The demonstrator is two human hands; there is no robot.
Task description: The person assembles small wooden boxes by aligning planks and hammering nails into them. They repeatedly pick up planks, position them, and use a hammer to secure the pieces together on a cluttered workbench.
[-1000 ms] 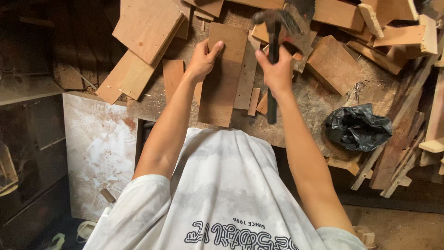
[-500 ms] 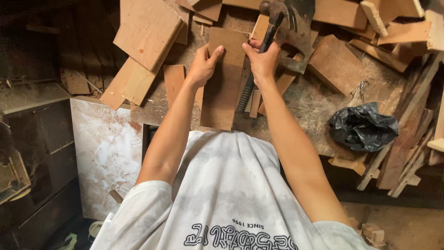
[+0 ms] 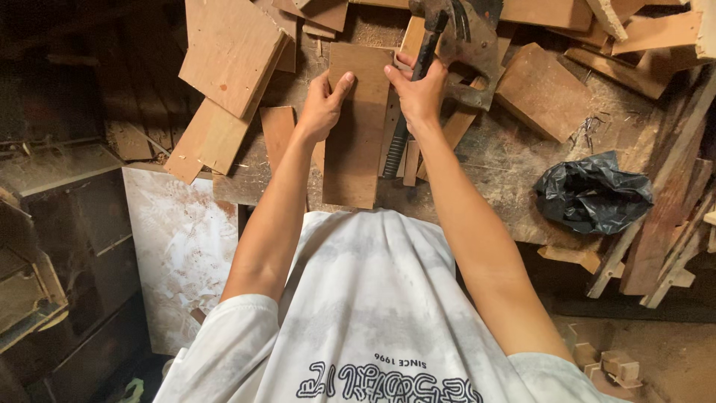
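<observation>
Right grip (image 3: 419, 93) clamped around a hammer (image 3: 418, 82), its handle angled down over the desk (image 3: 514, 172), head raised by scrap boards (image 3: 231, 52). My left hand (image 3: 322, 104) lies flat, fingers spread, on a plank (image 3: 358, 127), which seems to rest lengthwise before me. A black bag (image 3: 593, 192) sits well to the right.

The person wears a pale grey-white short-sleeved printed T-shirt (image 3: 373, 313).
</observation>
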